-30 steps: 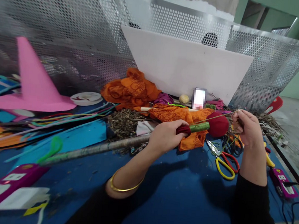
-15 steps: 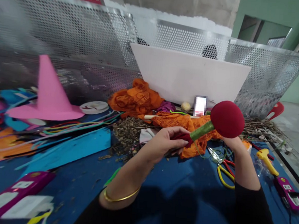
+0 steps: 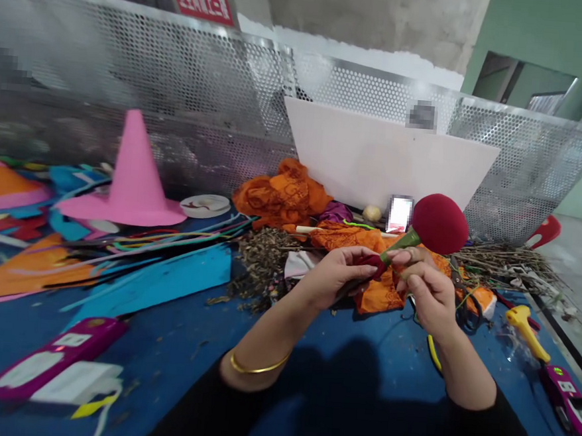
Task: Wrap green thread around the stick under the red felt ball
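Observation:
A red cloth-covered ball (image 3: 441, 224) tops a neck wound with green thread (image 3: 403, 244), with gathered red cloth below it. My left hand (image 3: 349, 275) is closed around that gathered cloth, so the ball tilts up to the right. At the neck, my right hand (image 3: 428, 287) is closed, thumb and fingers pinching what looks like a loose end of the green thread. My fingers partly cover the neck. Behind both hands lies crumpled orange cloth (image 3: 378, 298). Yellow-handled pliers (image 3: 434, 354) are mostly hidden under my right hand and wrist.
A pink cone hat (image 3: 137, 174) stands left, near blue foam sheet (image 3: 167, 279) and coloured strips. Dried plant bits (image 3: 261, 259) lie mid-table. A yellow glue gun (image 3: 527, 331) and purple power strip (image 3: 56, 358) rest at opposite sides. A white board (image 3: 376, 144) leans behind.
My right hand has come from beneath the ball to the green-wound neck, now pinching there. My left hand keeps its hold. The view has shifted slightly left.

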Tool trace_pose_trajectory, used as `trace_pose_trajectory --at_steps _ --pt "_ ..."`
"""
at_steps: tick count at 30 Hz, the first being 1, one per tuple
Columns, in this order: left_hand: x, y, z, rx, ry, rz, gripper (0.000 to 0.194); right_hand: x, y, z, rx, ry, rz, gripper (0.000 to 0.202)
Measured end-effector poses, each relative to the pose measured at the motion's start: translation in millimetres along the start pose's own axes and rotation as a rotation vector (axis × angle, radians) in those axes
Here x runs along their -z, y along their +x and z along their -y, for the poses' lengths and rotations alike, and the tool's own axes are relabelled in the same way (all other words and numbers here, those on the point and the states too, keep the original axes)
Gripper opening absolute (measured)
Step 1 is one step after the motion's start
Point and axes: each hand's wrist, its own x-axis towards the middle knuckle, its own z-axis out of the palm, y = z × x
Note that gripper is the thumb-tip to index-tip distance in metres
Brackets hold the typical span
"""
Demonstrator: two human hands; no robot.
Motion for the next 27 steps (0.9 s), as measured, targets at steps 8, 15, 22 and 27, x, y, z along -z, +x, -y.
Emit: trace_pose_trajectory --at_steps 8,15,22,27 --pt "-0.2 15 19 -0.042 0.059 0.015 0.055 -16 3 -7 -0.353 0.391 -0.258 0.040" --pt "-8.5 14 20 -0.120 0.160 -0.072 0.047 -25 -4 6 -0.385 0.322 -0.358 0.036" --pt "-8.4 18 26 -0.169 0.250 -0.108 0.040 -30 -9 4 -0.372 0.269 -0.383 0.036" --pt "-7.3 24 32 -0.227 0.404 -0.125 0.032 -33 -10 -1 -0.393 0.275 -0.355 0.036"
